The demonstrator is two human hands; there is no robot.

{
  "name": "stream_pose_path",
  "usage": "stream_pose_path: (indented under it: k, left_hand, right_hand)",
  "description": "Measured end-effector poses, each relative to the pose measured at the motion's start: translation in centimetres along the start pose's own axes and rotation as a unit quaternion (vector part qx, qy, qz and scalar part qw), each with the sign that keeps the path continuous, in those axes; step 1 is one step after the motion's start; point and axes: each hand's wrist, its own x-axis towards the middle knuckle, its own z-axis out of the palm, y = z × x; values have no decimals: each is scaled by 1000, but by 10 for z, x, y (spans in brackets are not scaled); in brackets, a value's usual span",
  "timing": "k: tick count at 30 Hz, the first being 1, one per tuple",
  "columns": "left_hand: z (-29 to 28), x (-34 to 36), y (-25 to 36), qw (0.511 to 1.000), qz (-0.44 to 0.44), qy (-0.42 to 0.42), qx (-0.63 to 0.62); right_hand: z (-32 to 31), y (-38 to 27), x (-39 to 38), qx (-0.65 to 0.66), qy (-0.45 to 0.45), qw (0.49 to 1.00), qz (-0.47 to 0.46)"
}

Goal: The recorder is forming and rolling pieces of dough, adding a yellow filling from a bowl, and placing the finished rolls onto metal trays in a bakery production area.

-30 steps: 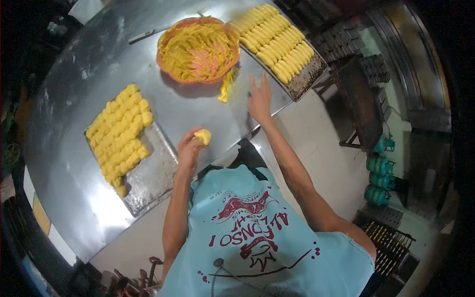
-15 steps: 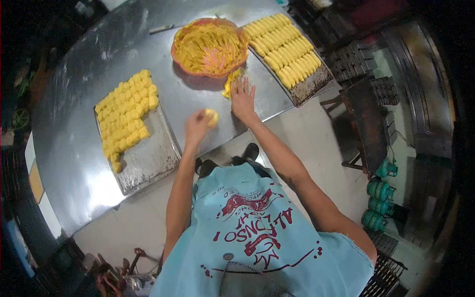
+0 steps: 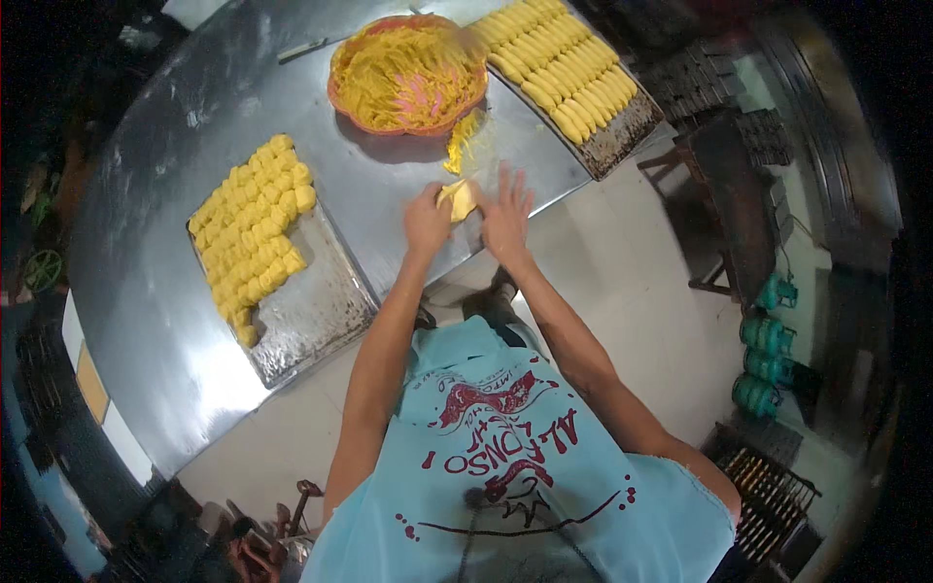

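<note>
A yellow dough piece (image 3: 459,200) lies between my two hands near the front edge of the metal table (image 3: 175,223). My left hand (image 3: 426,221) grips its left side with curled fingers. My right hand (image 3: 505,209) presses against its right side, fingers spread and flat. Just beyond lies a small heap of yellow shreds (image 3: 465,141). Behind it stands an orange bowl (image 3: 342,92) full of yellow shredded filling. At the left a metal tray (image 3: 321,311) holds several rows of shaped yellow pieces (image 3: 255,233).
A second tray (image 3: 622,136) at the back right carries several rows of long yellow rolls. A thin tool (image 3: 301,49) lies at the table's far side. Dark stacked moulds (image 3: 700,87) and green canisters (image 3: 768,340) stand to the right on the pale floor.
My right hand drew back from the shred heap and came in beside my left hand. Both hands now meet on the dough piece, which my left hand alone held before.
</note>
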Motion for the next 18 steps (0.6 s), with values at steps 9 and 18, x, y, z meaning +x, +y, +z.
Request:
stream_pose_path:
  k: [9, 18]
  left_hand:
    - [-2, 16, -19, 973, 165, -22, 159]
    - [-19, 2, -32, 961, 204, 37, 183]
  right_hand:
    - [25, -17, -12, 52, 104, 987, 111]
    - [30, -49, -10, -11, 32, 998, -51]
